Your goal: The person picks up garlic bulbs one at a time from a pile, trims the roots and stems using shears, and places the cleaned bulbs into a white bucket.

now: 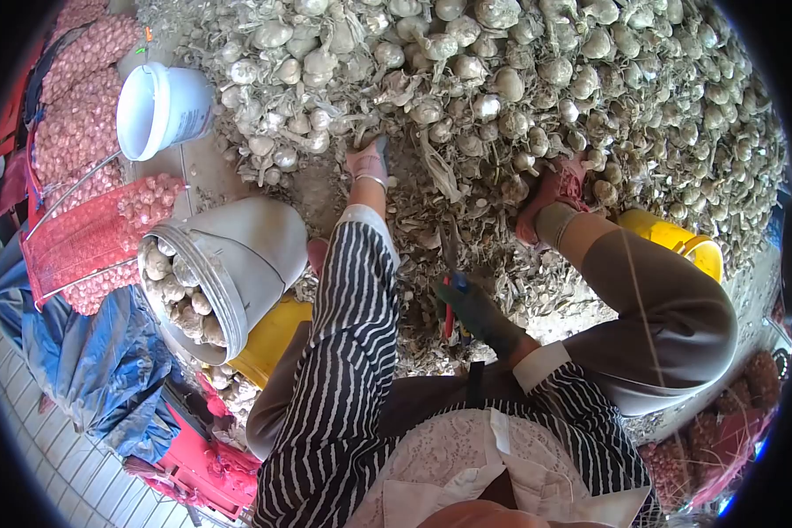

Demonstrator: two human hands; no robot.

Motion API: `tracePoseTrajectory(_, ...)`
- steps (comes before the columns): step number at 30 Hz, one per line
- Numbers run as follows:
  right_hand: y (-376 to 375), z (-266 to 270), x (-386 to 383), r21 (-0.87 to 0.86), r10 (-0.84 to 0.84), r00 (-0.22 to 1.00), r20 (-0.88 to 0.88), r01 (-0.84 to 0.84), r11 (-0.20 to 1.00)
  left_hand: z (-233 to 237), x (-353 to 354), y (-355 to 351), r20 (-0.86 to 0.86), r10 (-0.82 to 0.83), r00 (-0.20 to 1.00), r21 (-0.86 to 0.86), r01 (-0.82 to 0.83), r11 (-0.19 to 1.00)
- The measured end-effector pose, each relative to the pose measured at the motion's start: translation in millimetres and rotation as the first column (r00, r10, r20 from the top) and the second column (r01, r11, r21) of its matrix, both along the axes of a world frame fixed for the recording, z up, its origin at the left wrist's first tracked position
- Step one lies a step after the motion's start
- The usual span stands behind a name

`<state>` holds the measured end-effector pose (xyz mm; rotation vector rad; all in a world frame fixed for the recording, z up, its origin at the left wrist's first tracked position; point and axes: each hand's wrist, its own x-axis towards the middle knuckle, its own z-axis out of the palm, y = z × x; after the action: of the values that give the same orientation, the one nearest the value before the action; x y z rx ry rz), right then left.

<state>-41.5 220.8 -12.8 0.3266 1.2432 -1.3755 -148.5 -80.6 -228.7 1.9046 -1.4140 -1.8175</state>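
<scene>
Dark-gloved right hand [477, 310] at centre closes its fingers around red-handled shears [450, 322]; left hand [367, 164], grip unclear, touches heaped white garlic bulbs [502, 79] at 12 o'clock.

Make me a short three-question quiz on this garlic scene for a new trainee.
1. True or false: the left hand reaches into the garlic pile.
2. What does the gloved right hand hold? A) a white bucket B) red-handled shears C) a mesh sack
3. Fill in: the tilted grey bucket is full of garlic ____.
Key: 1 true; 2 B; 3 bulbs.
</scene>
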Motion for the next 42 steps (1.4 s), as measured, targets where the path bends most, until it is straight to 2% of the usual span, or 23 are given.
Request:
tracePoseTrajectory(2, 0, -7, 1, 0.105, 0.154, 0.963, -0.222, -0.134, 0.985, 50, 13, 19, -0.077, -0.024, 0.997, 0.065, 0.029, 0.997)
tracePoseTrajectory(3, 2, -13, 3, 0.094, 0.148, 0.963, -0.223, -0.130, 0.987, 77, 24, 30, -0.164, -0.040, 0.986, 0.126, 0.061, 0.990)
tracePoseTrajectory(5, 2, -10, -2, 0.238, 0.260, 0.716, -0.648, -0.134, 0.962, 102, 54, 46, -0.289, -0.012, 0.957, 0.136, 0.053, 0.989)
tracePoseTrajectory(7, 6, 2, -13, 0.303, 0.355, 0.696, -0.624, -0.203, 0.931, 122, 86, 62, -0.537, 0.119, 0.835, 0.235, 0.012, 0.972)
tracePoseTrajectory(9, 10, 9, -17, 0.305, 0.331, 0.404, -0.853, -0.129, 0.944, 151, 113, 81, -0.500, 0.059, 0.864, 0.194, 0.046, 0.980)
tracePoseTrajectory(10, 12, 2, -12, 0.300, 0.301, 0.163, -0.939, -0.032, 0.953, 163, 124, 87, -0.457, -0.002, 0.889, 0.159, 0.084, 0.984)
tracePoseTrajectory(11, 11, 13, -16, 0.298, 0.299, 0.156, -0.941, -0.030, 0.954, 154, 141, 88, -0.464, -0.003, 0.886, 0.156, 0.085, 0.984)
tracePoseTrajectory(13, 13, 30, -20, 0.502, 0.516, 0.074, -0.854, -0.149, 0.852, 138, 173, 92, -0.446, -0.254, 0.858, -0.073, 0.248, 0.966)
tracePoseTrajectory(14, 14, 28, -16, 0.554, 0.560, 0.008, -0.828, -0.142, 0.821, 222, 153, 123, -0.145, -0.359, 0.922, -0.172, 0.334, 0.927)
tracePoseTrajectory(15, 15, 31, -14, 0.554, 0.559, -0.001, -0.829, -0.135, 0.821, 224, 162, 127, -0.155, -0.361, 0.920, -0.177, 0.333, 0.926)
tracePoseTrajectory(17, 19, 39, -7, 0.607, 0.603, -0.078, -0.794, -0.169, 0.777, 225, 179, 133, -0.135, -0.571, 0.810, -0.398, 0.484, 0.780)
tracePoseTrajectory(19, 25, 49, 0, 0.588, 0.583, -0.088, -0.808, -0.184, 0.787, 235, 194, 138, -0.033, -0.624, 0.781, -0.476, 0.537, 0.697)
tracePoseTrajectory(21, 30, 59, 7, 0.568, 0.561, -0.098, -0.822, -0.204, 0.797, 257, 203, 147, 0.252, -0.666, 0.702, -0.466, 0.691, 0.553)
tracePoseTrajectory(24, 37, 66, 18, 0.543, 0.549, -0.063, -0.833, -0.281, 0.791, 267, 219, 160, 0.164, -0.680, 0.714, -0.593, 0.623, 0.511)
tracePoseTrajectory(29, 47, 51, 30, 0.564, 0.653, 0.071, -0.754, -0.441, 0.698, 256, 242, 158, 0.094, -0.748, 0.657, -0.517, 0.674, 0.528)
tracePoseTrajectory(32, 50, 26, 32, 0.608, 0.690, 0.086, -0.718, -0.403, 0.684, 236, 247, 161, 0.079, -0.747, 0.660, -0.510, 0.671, 0.538)
tracePoseTrajectory(33, 51, 18, 31, 0.599, 0.675, 0.104, -0.731, -0.378, 0.706, 228, 248, 163, -0.034, -0.763, 0.646, -0.505, 0.648, 0.570)
tracePoseTrajectory(34, 55, 0, 26, 0.578, 0.634, 0.001, -0.773, -0.413, 0.704, 224, 245, 164, -0.146, -0.769, 0.622, -0.501, 0.624, 0.600)
tracePoseTrajectory(35, 50, -5, 26, 0.579, 0.632, -0.001, -0.775, -0.403, 0.709, 225, 238, 165, -0.149, -0.774, 0.616, -0.509, 0.624, 0.594)
tracePoseTrajectory(37, 42, -7, 30, 0.556, 0.630, 0.222, -0.744, -0.315, 0.769, 225, 233, 167, -0.517, -0.462, 0.720, -0.229, 0.404, 0.886)
tracePoseTrajectory(38, 42, 0, 30, 0.556, 0.630, 0.216, -0.746, -0.319, 0.767, 226, 234, 164, -0.519, -0.458, 0.722, -0.231, 0.398, 0.888)
tracePoseTrajectory(40, 45, 18, 34, 0.384, 0.498, 0.475, -0.725, -0.322, 0.865, 230, 237, 149, -0.720, -0.060, 0.691, 0.112, 0.201, 0.973)
tracePoseTrajectory(42, 47, 30, 41, 0.370, 0.503, 0.462, -0.730, -0.352, 0.860, 233, 239, 140, -0.744, 0.356, 0.565, 0.474, 0.073, 0.877)
